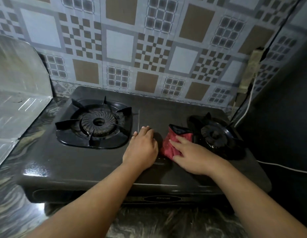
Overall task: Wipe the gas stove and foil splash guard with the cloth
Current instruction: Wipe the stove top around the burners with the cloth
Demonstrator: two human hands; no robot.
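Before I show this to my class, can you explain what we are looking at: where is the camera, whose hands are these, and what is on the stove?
There is no machine here. A person wears one wide-angle camera on the head, so you look down along both bare forearms.

In front is a dark two-burner gas stove on a marbled counter. One burner sits on the left, a second on the right. A shiny foil splash guard stands at the far left, against a patterned wall.

The left hand lies flat on the stove top between the burners, holding nothing. The right hand presses its fingers on a red cloth that lies bunched on the stove. A white cable runs along the right.
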